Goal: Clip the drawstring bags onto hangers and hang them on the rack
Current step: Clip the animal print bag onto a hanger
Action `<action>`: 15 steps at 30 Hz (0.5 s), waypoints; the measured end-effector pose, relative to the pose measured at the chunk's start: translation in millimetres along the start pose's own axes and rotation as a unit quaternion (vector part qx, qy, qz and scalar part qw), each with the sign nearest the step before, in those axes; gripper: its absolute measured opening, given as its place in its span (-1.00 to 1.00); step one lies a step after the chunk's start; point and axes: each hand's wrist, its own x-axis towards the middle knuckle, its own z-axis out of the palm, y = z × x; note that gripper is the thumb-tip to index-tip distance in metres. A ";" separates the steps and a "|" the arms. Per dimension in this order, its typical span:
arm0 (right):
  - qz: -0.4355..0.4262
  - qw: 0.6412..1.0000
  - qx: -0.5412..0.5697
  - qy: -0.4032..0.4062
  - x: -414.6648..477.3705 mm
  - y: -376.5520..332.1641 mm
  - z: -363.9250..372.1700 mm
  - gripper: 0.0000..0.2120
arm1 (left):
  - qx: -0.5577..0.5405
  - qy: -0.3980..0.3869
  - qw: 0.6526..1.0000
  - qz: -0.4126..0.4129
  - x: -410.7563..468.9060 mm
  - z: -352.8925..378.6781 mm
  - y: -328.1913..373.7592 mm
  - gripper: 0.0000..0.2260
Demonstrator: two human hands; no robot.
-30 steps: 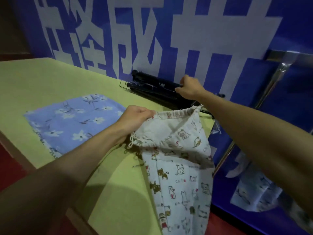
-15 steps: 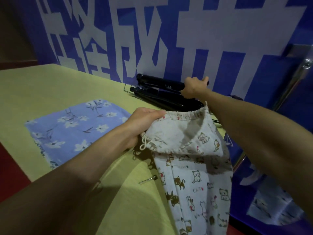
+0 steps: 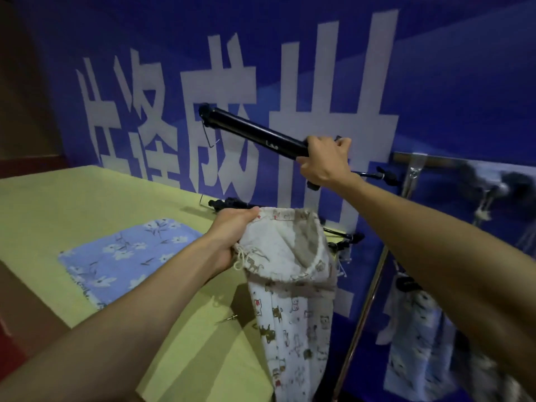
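Observation:
My left hand (image 3: 232, 230) grips the gathered top edge of a white drawstring bag printed with small cats (image 3: 293, 309); the bag hangs down over the table's right edge. High in front of the blue wall, my right hand (image 3: 326, 161) is closed around a black clip hanger (image 3: 252, 130), which tilts up to the left with a wire clip dangling from its far end. More black hangers (image 3: 232, 203) lie on the table by the wall. A blue floral bag (image 3: 124, 256) lies flat on the table. The metal rack (image 3: 412, 169) stands at right.
The yellow-green table (image 3: 58, 204) runs from left to centre. A blue wall with large white characters (image 3: 232, 82) stands close behind it. Bags on hangers (image 3: 417, 338) hang from the rack at right. A small metal pin (image 3: 229, 318) lies on the table near the bag.
My right hand has lifted one black hanger off the pile by the wall and raised it into the air. My left hand keeps holding the cat-print bag's top edge.

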 end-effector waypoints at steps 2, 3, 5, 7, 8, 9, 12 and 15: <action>-0.011 1.000 -0.008 0.002 -17.5 6.1 -33.8 -0.75 | -0.008 0.010 1.000 0.008 -15.0 11.2 12.5 -0.81; -0.018 1.000 -0.016 0.000 -26.7 8.9 -48.9 -0.74 | -0.003 0.014 1.000 0.016 -22.2 16.4 17.9 -0.79; -0.038 0.998 -0.044 -0.001 -45.2 15.7 -76.5 -0.73 | 0.009 0.020 0.999 0.031 -36.8 27.7 27.9 -0.75; -0.051 0.996 -0.068 0.008 -65.7 24.3 -99.6 -0.75 | 0.019 0.027 0.999 0.043 -49.8 36.8 34.3 -0.75; -0.048 0.996 -0.074 0.015 -77.1 29.6 -112.6 -0.77 | 0.024 0.034 0.998 0.051 -57.9 41.5 37.1 -0.75; -0.041 0.996 -0.077 0.020 -87.2 34.5 -122.5 -0.79 | 0.025 0.042 0.997 0.058 -63.5 45.2 38.2 -0.75; -0.001 0.999 -0.044 0.020 -117.7 50.5 -147.5 -0.80 | 0.031 0.051 0.996 0.067 -78.7 54.6 38.8 -0.71; 0.058 0.997 0.035 0.038 -147.2 66.3 -165.2 -0.79 | 0.027 0.043 0.996 0.073 -91.8 66.3 44.7 -0.73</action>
